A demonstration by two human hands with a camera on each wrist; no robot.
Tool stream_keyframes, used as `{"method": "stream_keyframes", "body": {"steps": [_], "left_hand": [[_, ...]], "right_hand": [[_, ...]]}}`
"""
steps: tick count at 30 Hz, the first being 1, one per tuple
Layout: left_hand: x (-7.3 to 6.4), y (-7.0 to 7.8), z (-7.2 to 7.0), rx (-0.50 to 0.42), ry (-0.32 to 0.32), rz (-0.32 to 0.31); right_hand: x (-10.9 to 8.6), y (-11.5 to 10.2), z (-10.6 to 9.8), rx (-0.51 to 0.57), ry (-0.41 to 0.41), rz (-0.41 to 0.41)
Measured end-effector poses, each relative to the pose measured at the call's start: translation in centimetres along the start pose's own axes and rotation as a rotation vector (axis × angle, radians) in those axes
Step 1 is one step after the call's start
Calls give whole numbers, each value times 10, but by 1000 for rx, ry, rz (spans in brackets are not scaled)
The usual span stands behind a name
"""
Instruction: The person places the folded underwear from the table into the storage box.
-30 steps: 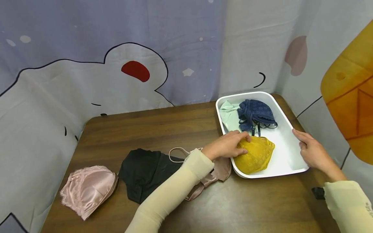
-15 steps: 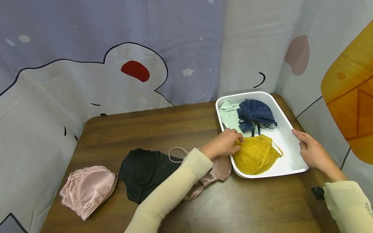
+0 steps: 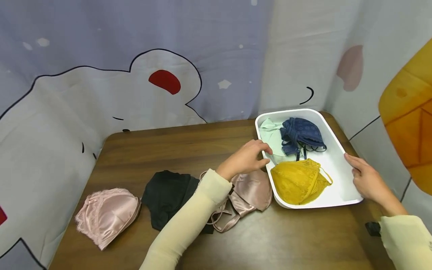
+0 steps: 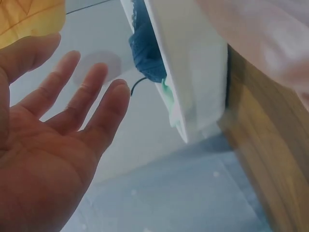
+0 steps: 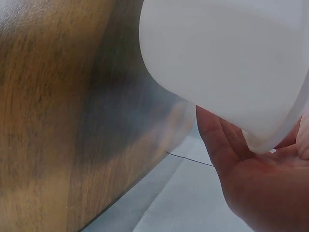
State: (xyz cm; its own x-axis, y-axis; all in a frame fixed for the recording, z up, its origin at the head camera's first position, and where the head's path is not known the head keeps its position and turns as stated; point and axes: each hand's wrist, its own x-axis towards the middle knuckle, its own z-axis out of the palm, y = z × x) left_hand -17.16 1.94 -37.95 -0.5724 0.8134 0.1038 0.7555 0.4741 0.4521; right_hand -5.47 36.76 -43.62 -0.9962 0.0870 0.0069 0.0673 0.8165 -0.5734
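Note:
A white tray (image 3: 342, 183) stands at the right of the table. My right hand (image 3: 367, 180) grips its right rim, thumb on top; in the right wrist view the fingers (image 5: 217, 137) curl under the rim. My left hand (image 3: 244, 159) hovers by the tray's left rim, holding nothing, and the left wrist view shows its fingers (image 4: 108, 106) spread and relaxed. Inside the tray, a yellow lace bra (image 3: 297, 182) lies at the front. Behind it are a navy bra (image 3: 303, 131) and a mint-green garment (image 3: 271, 137).
Left of the tray lies a dusty-pink satin bra (image 3: 253, 189), partly behind the left forearm. A black garment (image 3: 170, 193) is beside it, also partly covered. Farther left sits a pale pink lace-edged bra (image 3: 109, 215). A printed curtain (image 3: 229, 56) hangs behind the wooden table (image 3: 287, 236).
My left hand has let go of the yellow bra and drawn back left, out over the tray's rim. The bra has spread flatter, its strap showing. My right hand stays on the rim.

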Motion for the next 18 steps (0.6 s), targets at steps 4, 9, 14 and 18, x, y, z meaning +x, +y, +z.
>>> {"method": "stream_keyframes", "body": {"steps": [4, 9, 14, 18], "left_hand": [[-11, -3, -2, 6, 22, 5], [-26, -7, -7, -11, 42, -28], [-42, -13, -17, -42, 66, -60], [-56, -20, -29, -51, 105, -74]], "right_hand": [[-3, 2, 0, -1, 7, -2], [-4, 2, 0, -15, 3, -3], [-3, 1, 0, -26, -4, -3], [-2, 1, -1, -29, -4, -16]]}}
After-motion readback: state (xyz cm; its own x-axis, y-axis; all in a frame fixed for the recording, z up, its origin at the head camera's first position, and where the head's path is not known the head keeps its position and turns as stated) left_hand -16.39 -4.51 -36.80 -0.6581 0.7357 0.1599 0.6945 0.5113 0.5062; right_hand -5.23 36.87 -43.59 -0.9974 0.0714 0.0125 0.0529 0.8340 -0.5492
